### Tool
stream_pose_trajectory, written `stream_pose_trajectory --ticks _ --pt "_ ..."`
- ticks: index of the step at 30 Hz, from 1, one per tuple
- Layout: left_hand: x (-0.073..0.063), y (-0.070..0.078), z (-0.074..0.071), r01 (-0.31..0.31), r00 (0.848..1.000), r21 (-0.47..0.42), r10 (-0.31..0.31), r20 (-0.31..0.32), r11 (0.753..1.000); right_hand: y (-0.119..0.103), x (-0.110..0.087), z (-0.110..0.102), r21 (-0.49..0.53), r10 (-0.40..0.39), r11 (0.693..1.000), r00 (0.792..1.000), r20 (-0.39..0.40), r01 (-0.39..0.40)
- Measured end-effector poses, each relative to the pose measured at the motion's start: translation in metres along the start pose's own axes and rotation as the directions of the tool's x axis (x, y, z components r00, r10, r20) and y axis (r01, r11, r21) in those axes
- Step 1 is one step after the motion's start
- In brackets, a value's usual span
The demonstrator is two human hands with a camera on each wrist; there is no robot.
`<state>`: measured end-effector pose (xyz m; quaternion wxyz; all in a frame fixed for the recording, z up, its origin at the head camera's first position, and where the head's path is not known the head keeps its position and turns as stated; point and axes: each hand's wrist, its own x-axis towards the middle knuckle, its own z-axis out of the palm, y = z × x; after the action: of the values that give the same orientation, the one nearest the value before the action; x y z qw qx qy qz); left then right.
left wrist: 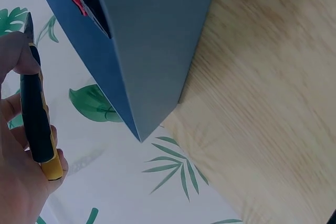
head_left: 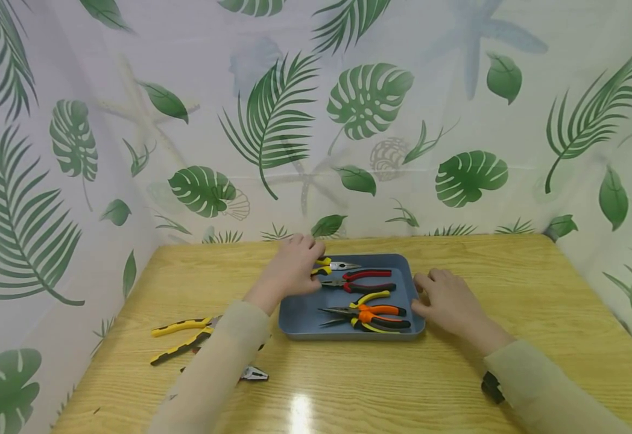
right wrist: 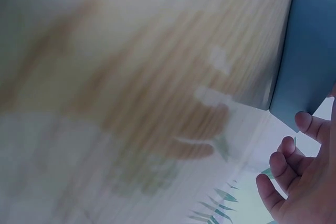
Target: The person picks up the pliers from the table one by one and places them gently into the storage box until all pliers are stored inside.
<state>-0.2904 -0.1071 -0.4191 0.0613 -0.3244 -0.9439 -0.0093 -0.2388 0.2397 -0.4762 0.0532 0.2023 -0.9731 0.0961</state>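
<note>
My left hand grips the yellow-and-black handles of long-nose pliers at the tray's back left; in the left wrist view the pliers lie between thumb and fingers. The blue-grey tray also holds red-and-black long-nose pliers in the middle. Toward its front, orange-and-black long-nose pliers overlap yellow-and-black pliers. My right hand is at the tray's right side, fingers loosely bent and holding nothing. The thumb is right at the tray's corner in the right wrist view.
On the wooden table, left of the tray, lie yellow-and-black pliers with spread handles. Other pliers lie nearer me, partly hidden under my left sleeve. A leaf-patterned cloth rises behind the table and along its sides.
</note>
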Motion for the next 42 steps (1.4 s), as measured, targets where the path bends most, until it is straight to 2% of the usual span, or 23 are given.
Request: stream_pose_trajectory --ticks 9,17,23,38,42 --pt "0.007 0.007 0.008 -0.009 1.000 -0.008 0.009 0.017 1.000 -0.002 -0.001 -0.002 -0.009 0.004 1.000 1.000 0.004 -0.004" --pt "0.012 0.016 0.012 0.043 0.995 -0.026 -0.041 0.090 0.999 -0.003 -0.001 -0.003 -0.002 0.007 1.000 1.000 0.005 -0.007" --pt "0.015 0.023 0.010 0.046 0.991 -0.033 -0.041 0.130 0.998 -0.002 0.000 -0.003 0.004 0.008 1.000 1.000 0.009 -0.008" --pt "0.028 0.039 0.012 0.024 0.982 0.035 -0.030 0.184 0.999 0.000 0.000 -0.002 0.002 0.004 1.000 1.000 0.012 -0.004" --pt "0.031 0.042 0.014 0.012 0.976 0.066 -0.026 0.216 0.998 0.000 0.001 -0.002 -0.007 0.002 1.000 1.000 0.011 -0.002"
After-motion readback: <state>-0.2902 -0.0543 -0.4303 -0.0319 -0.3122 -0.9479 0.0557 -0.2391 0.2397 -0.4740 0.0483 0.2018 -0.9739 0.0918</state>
